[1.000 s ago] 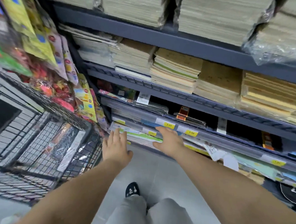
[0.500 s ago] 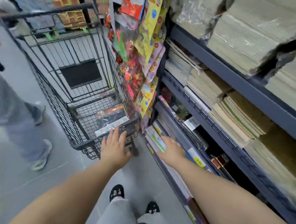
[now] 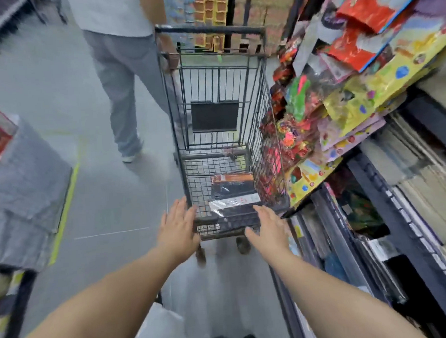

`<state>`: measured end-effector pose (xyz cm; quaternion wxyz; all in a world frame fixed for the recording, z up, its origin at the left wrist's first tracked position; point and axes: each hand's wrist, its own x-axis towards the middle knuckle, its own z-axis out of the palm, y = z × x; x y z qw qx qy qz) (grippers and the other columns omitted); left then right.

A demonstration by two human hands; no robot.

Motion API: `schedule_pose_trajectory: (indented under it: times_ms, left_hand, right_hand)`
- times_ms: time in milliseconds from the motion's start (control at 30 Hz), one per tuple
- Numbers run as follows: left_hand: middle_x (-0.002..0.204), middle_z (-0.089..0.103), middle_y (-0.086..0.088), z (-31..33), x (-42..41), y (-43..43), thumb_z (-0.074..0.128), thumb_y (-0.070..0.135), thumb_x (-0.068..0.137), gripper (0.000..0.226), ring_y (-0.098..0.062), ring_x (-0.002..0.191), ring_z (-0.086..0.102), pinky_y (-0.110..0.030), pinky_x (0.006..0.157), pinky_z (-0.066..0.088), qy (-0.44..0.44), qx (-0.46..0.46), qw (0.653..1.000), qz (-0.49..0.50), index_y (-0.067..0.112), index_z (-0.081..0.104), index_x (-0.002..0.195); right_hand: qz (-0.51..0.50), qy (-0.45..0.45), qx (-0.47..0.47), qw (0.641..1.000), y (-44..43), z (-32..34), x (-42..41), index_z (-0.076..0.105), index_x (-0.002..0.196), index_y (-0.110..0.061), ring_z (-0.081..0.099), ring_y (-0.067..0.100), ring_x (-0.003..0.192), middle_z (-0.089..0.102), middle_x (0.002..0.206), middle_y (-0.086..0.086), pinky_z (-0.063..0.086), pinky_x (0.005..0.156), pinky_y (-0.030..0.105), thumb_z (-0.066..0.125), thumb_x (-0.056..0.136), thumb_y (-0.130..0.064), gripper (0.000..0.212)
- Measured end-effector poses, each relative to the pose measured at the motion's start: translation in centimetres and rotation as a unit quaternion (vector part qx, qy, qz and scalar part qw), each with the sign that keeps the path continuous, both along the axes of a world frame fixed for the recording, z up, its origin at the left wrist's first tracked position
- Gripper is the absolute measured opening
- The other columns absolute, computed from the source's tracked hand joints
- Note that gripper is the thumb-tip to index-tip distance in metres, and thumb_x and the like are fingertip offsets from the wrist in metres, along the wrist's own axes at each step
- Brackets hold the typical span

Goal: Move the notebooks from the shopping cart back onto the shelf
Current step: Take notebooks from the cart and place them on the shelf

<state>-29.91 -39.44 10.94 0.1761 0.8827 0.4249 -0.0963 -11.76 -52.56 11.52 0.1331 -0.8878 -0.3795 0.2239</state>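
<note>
Now | left hand (image 3: 177, 228) and right hand (image 3: 267, 227) have left the dark metal shelf (image 3: 397, 211) at 3 o'clock, spread empty at the rim of the black wire shopping cart (image 3: 224, 220) | plastic-wrapped dark notebooks (image 3: 232, 191) inside, 12 o'clock | pickup likely next

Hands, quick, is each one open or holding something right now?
Left hand: open, holding nothing.
Right hand: open, holding nothing.

Bystander's grey trousers (image 3: 124, 78), hanging colourful packets (image 3: 365, 91)

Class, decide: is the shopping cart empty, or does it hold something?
Not empty: wrapped notebooks lie flat on the wire floor of the shopping cart, at its near end.
</note>
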Motion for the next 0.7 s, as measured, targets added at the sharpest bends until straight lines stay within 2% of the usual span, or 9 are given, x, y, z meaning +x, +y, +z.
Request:
schedule_pose_trajectory:
  times_ms: [100, 200, 367, 500, 600, 700]
  left_hand:
    - [0.161, -0.008, -0.003, 0.2, -1.3, 4.8, 0.047, 0.035, 0.090, 0.072, -0.022, 0.148, -0.007, -0.043, 0.118, 0.000, -0.010, 0.003, 0.999, -0.046, 0.026, 0.011, 0.151]
    - [0.161, -0.006, -0.004, 1.1, -3.0, 12.1, 0.047, 0.036, 0.091, 0.070, -0.023, 0.148, -0.004, -0.044, 0.118, 0.002, 0.002, 0.006, 0.995, -0.100, 0.023, 0.014, 0.151]
    - [0.160, 0.006, -0.008, 3.7, -3.0, 21.6, 0.049, 0.033, 0.090, 0.067, -0.029, 0.146, 0.012, -0.044, 0.117, 0.016, -0.003, 0.023, 0.986, -0.162, 0.020, 0.021, 0.149]
    - [0.159, 0.013, -0.011, 4.0, -0.8, 26.0, 0.051, 0.030, 0.089, 0.058, -0.031, 0.143, 0.021, -0.044, 0.115, 0.022, -0.015, 0.009, 0.976, -0.218, 0.020, 0.035, 0.143]
    - [0.159, 0.014, -0.006, 3.6, 1.8, 28.5, 0.051, 0.029, 0.090, 0.055, -0.027, 0.143, 0.021, -0.044, 0.114, 0.026, -0.023, -0.011, 0.964, -0.266, 0.022, 0.036, 0.143]
    - [0.158, 0.017, -0.004, 2.8, 4.4, 31.0, 0.052, 0.029, 0.090, 0.055, -0.024, 0.143, 0.022, -0.044, 0.111, 0.032, -0.038, -0.033, 0.960, -0.274, 0.020, 0.037, 0.142]
  right_hand:
    - [-0.030, -0.012, 0.012, 0.999, 4.3, -0.5, -1.1, 0.035, 0.143, -0.022, 0.033, 0.024, 0.135, 0.036, 0.148, 0.001, 0.031, 0.109, 0.039, 0.058, 0.086, -0.036, 0.063]
    - [-0.104, 0.017, 0.014, 0.994, 9.9, -1.3, -3.3, 0.035, 0.143, -0.024, 0.037, 0.027, 0.132, 0.038, 0.146, 0.003, 0.034, 0.107, 0.040, 0.059, 0.086, -0.036, 0.063]
    - [-0.249, 0.084, 0.017, 0.965, 16.2, -2.5, -6.9, 0.036, 0.142, -0.025, 0.038, 0.031, 0.131, 0.035, 0.149, 0.004, 0.037, 0.102, 0.044, 0.060, 0.087, -0.032, 0.061]
    - [-0.257, 0.085, -0.011, 0.962, 19.4, -3.3, -7.9, 0.036, 0.141, -0.026, 0.041, 0.029, 0.128, 0.037, 0.147, 0.002, 0.041, 0.100, 0.044, 0.060, 0.087, -0.028, 0.059]
    - [-0.287, 0.108, -0.021, 0.951, 21.2, -3.8, -6.7, 0.036, 0.140, -0.026, 0.041, 0.029, 0.126, 0.037, 0.145, 0.003, 0.041, 0.099, 0.045, 0.059, 0.087, -0.026, 0.058]
    - [-0.318, 0.139, -0.024, 0.938, 23.0, -4.8, -4.2, 0.034, 0.142, -0.026, 0.042, 0.029, 0.127, 0.035, 0.147, 0.005, 0.042, 0.100, 0.042, 0.060, 0.086, -0.025, 0.062]
